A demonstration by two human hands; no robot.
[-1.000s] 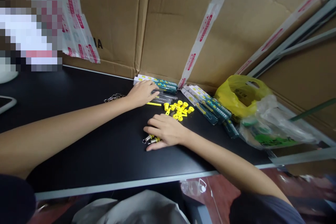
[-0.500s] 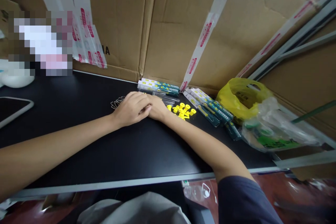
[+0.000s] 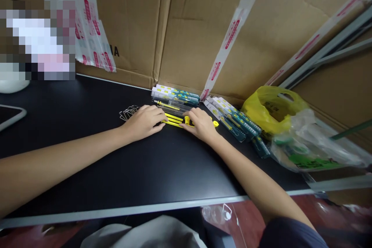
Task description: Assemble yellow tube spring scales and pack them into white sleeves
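Note:
Several thin yellow rods (image 3: 173, 118) lie side by side on the black table, between my two hands. My left hand (image 3: 145, 122) has its fingers curled and closed on the rods' left ends. At their right ends my right hand (image 3: 201, 124) bends its thumb and fingertips against them, from both sides. Small yellow plastic pieces (image 3: 215, 124) lie under and beside my right hand, which partly covers them. A bunch of bent metal wires (image 3: 128, 112) sits just left of my left hand. Behind my fingers lie clear plastic tubes (image 3: 181, 107).
Printed white-and-green packs (image 3: 176, 95) lie by the cardboard wall (image 3: 128, 19), with more packs (image 3: 236, 118) to the right. A yellow plastic bag (image 3: 261, 124) and a clear bag (image 3: 314, 151) stand at the right. A white-rimmed device (image 3: 21, 113) is at the left.
My hands were together, the left over the right. They are now apart, my right hand having moved right over the small yellow pieces, and the yellow rods show between them.

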